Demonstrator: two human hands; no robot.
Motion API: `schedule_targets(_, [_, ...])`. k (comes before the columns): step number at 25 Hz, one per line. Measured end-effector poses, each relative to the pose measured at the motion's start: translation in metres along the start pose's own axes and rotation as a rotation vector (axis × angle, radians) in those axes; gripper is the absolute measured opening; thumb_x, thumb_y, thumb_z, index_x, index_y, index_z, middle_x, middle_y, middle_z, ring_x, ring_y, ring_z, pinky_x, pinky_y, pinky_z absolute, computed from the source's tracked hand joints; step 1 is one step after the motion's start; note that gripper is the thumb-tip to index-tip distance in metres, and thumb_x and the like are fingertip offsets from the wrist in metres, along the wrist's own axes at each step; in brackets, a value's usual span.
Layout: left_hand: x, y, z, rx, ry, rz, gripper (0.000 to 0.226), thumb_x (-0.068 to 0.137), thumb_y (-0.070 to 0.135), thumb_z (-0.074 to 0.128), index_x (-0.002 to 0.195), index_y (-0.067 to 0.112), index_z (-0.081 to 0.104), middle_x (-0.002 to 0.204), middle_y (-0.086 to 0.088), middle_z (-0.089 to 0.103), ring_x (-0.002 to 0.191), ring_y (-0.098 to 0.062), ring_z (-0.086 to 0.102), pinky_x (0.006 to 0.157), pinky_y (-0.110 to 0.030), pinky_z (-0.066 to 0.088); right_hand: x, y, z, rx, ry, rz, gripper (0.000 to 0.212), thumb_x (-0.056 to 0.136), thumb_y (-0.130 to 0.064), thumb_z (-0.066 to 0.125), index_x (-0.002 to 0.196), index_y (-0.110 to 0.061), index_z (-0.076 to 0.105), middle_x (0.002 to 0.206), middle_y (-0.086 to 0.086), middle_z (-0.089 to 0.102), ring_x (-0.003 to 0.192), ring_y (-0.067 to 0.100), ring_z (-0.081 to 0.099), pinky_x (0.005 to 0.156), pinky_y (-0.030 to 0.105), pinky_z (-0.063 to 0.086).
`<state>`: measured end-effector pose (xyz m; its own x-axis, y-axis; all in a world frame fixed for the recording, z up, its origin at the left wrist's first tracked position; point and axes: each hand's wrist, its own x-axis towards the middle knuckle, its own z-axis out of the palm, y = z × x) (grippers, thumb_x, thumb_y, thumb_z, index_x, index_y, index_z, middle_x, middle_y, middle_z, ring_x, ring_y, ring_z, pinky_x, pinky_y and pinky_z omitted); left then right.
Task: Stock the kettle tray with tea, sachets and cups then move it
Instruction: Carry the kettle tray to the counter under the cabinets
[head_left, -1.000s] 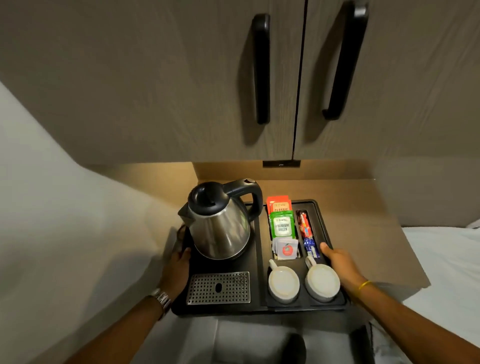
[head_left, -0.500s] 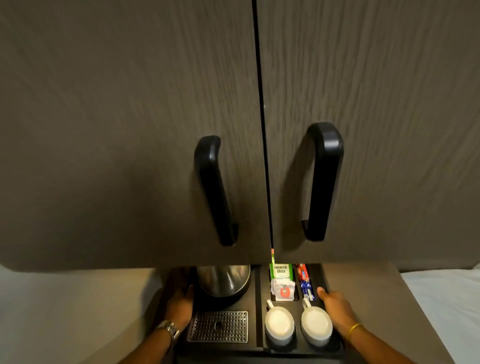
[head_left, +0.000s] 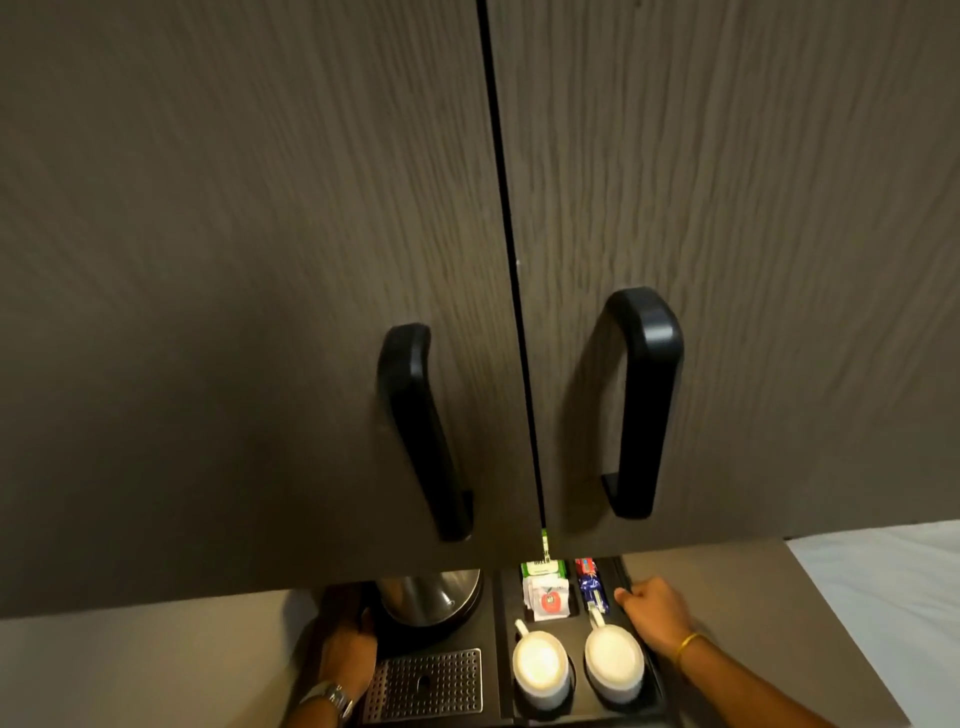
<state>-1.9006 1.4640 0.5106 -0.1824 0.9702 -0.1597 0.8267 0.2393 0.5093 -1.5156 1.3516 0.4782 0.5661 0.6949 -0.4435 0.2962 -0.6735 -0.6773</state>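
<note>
Both hands clamp the black kettle tray (head_left: 493, 670) at the bottom centre of the frame: the left hand (head_left: 345, 647) grips its left edge beside the kettle (head_left: 431, 597), the right hand (head_left: 652, 613) curls over its right rim, likely so the load stays level on the move. Stocking looks done. 2 white cups (head_left: 540, 670) sit upside down in round wells at the lower right, probably to keep them clean and steady. Just above them, tea bags (head_left: 545, 592) stand in 1 slot and sachets (head_left: 589, 587) lie in the narrow slot alongside. A perforated drip grate (head_left: 428, 683) sits below the kettle. Outward, brown countertop (head_left: 753, 597) lies to the right, and 2 closed cupboard doors (head_left: 260, 260) with black handles (head_left: 426, 431) fill the upper frame, hiding the kettle's top.
</note>
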Motion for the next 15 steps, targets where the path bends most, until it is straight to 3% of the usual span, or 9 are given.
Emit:
schedule_targets(5, [-0.01, -0.006, -0.003, -0.118, -0.063, -0.069, 0.039, 0.105, 0.014, 0.053, 0.065, 0.014, 0.051, 0.067, -0.01, 0.046, 0.069, -0.025, 0.045, 0.07, -0.036, 0.037, -0.024, -0.001, 0.004, 0.0, 0.109, 0.024, 0.031, 0.092, -0.025, 0.07, 0.087, 0.005, 0.079, 0.091, 0.023, 0.077, 0.078, 0.032, 0.067, 0.067, 0.028, 0.041])
schedule_targets(7, [-0.012, -0.005, -0.004, -0.101, -0.061, -0.036, 0.026, 0.105, 0.014, 0.051, 0.084, 0.006, 0.064, 0.083, -0.023, 0.059, 0.084, -0.036, 0.056, 0.082, -0.043, 0.045, -0.032, -0.005, 0.004, 0.021, 0.165, 0.034, 0.03, 0.09, -0.023, 0.071, 0.088, 0.006, 0.079, 0.094, 0.027, 0.077, 0.09, 0.04, 0.071, 0.073, 0.033, 0.048])
schedule_targets(8, [-0.012, -0.005, -0.006, -0.094, -0.081, -0.039, 0.028, 0.108, 0.017, 0.046, 0.106, -0.001, 0.067, 0.106, -0.029, 0.065, 0.102, -0.04, 0.061, 0.092, -0.04, 0.046, -0.038, -0.008, 0.005, 0.035, 0.186, 0.047, 0.029, 0.09, -0.022, 0.071, 0.09, 0.006, 0.08, 0.096, 0.028, 0.077, 0.094, 0.042, 0.072, 0.076, 0.035, 0.05])
schedule_targets(10, [-0.008, -0.008, -0.009, -0.044, -0.125, -0.056, 0.046, 0.113, 0.025, 0.028, 0.135, -0.001, 0.058, 0.142, -0.021, 0.061, 0.133, -0.032, 0.056, 0.102, -0.029, 0.042, -0.048, -0.016, 0.008, 0.077, 0.218, 0.078, 0.026, 0.088, -0.017, 0.07, 0.096, 0.005, 0.08, 0.1, 0.028, 0.076, 0.097, 0.043, 0.071, 0.079, 0.037, 0.053])
schedule_targets(12, [-0.003, -0.011, -0.01, -0.021, -0.181, -0.058, 0.045, 0.112, 0.024, 0.031, 0.139, -0.001, 0.056, 0.148, -0.019, 0.058, 0.138, -0.032, 0.053, 0.106, -0.029, 0.041, -0.055, -0.021, 0.012, 0.121, 0.243, 0.101, 0.026, 0.088, -0.013, 0.068, 0.103, 0.006, 0.078, 0.104, 0.03, 0.075, 0.1, 0.044, 0.07, 0.082, 0.039, 0.054])
schedule_targets(15, [-0.008, -0.017, -0.009, -0.031, -0.232, -0.046, 0.03, 0.1, 0.003, 0.056, 0.125, -0.01, 0.064, 0.131, -0.031, 0.066, 0.123, -0.045, 0.061, 0.101, -0.042, 0.047, -0.064, -0.022, 0.017, 0.195, 0.269, 0.102, 0.028, 0.088, -0.015, 0.067, 0.107, 0.005, 0.076, 0.105, 0.028, 0.075, 0.099, 0.043, 0.069, 0.079, 0.037, 0.053])
